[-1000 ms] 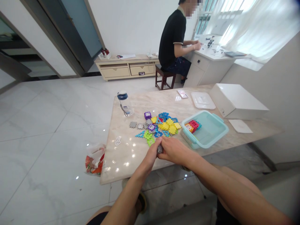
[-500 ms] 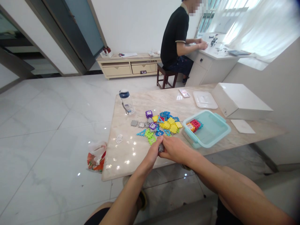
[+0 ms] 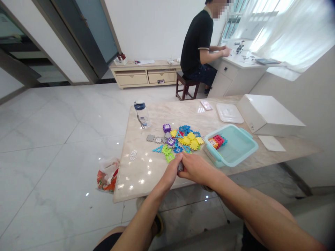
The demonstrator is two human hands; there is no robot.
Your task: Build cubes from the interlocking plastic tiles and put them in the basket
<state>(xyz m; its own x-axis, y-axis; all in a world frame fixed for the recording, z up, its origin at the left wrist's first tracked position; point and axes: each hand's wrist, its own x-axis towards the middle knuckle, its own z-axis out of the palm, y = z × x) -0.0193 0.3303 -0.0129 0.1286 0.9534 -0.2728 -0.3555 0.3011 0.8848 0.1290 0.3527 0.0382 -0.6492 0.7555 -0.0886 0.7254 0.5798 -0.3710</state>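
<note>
Two bare hands meet at the near edge of a marble-topped bench (image 3: 141, 170). The left hand (image 3: 171, 172) and right hand (image 3: 195, 167) are curled tight around a small grey piece (image 3: 180, 167), gripping it from both sides so that most of it is hidden. Just beyond the knuckles lies a pile of coloured interlocking tiles (image 3: 183, 139). A teal tub (image 3: 237, 158) to the right holds a few red and orange ones.

The grip sits close to the bench's near edge. If a finger slips under pressing or pulling force, the grey piece could drop to the floor, where a plastic bag (image 3: 106, 174) lies at left. A forward jerk could also scatter the nearby tiles. A water bottle (image 3: 142, 115) stands well apart at far left, and another person sits at a far desk.
</note>
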